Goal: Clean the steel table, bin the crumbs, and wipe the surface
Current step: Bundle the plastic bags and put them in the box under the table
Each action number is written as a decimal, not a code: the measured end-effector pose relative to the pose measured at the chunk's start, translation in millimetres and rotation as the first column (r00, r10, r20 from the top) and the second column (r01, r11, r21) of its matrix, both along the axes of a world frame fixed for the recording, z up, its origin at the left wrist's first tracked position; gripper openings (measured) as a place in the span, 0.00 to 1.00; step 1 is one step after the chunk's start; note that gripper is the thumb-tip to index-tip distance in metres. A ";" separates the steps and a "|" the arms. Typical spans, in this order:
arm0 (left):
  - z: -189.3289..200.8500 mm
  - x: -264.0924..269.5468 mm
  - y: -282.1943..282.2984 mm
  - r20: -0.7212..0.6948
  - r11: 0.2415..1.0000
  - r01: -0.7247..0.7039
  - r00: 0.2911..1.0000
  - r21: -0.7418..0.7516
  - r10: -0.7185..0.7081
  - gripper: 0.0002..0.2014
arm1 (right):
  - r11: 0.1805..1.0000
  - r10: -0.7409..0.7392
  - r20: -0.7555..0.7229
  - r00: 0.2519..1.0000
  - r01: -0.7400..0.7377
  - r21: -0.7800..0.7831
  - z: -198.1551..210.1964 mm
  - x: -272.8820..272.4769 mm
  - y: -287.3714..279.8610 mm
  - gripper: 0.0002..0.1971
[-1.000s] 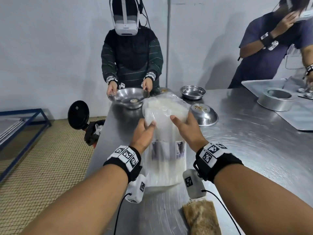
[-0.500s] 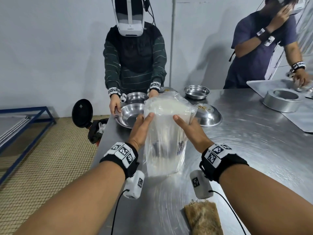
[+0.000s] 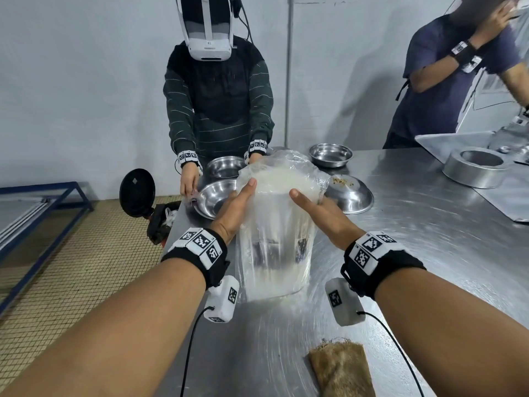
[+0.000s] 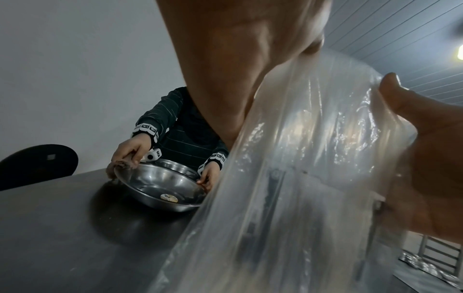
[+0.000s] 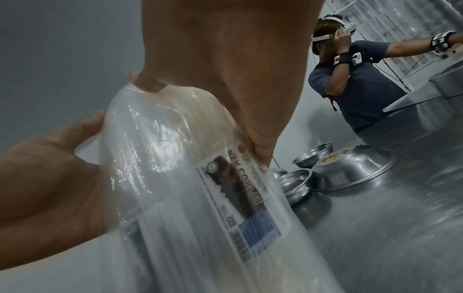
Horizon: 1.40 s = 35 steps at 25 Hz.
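a: what is seen nearest?
b: a brown cloth (image 3: 342,368) is laid on the steel table (image 3: 429,239).
a: and beyond?
b: a clear plastic bag (image 3: 276,239) is held upright above the table, gripped at its top by the left hand (image 3: 236,207) and right hand (image 3: 320,210).
a: farther?
b: steel bowls (image 3: 350,193) are seen.

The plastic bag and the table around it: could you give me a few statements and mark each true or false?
1. Both hands hold the clear plastic bag, left hand and right hand on opposite sides. True.
2. The bag lies flat on the steel table. False: it is held upright, mouth at the top.
3. A brown cloth lies on the table near the right forearm. True.
4. The upturned bowl to the right of the bag is spotless. False: crumbs sit on it.
5. The person opposite holds a bowl. True.
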<state>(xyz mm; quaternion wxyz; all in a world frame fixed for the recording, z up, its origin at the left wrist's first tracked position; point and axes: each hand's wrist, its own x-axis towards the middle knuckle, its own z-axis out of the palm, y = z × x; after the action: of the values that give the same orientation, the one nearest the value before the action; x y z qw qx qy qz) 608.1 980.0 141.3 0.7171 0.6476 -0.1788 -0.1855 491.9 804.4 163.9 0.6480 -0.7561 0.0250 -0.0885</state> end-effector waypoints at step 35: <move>97.0 28.7 9.9 0.541 0.550 -0.246 0.694 0.798 -0.475 0.33 | 0.715 -0.244 0.151 0.958 0.283 -0.639 57.4 38.0 -25.5 0.33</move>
<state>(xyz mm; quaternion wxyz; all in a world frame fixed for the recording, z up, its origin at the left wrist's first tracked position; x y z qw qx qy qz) 636.8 989.9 238.2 0.1822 0.9075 -0.3770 -0.0337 529.9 778.9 221.3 0.3236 -0.9204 0.0818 -0.2037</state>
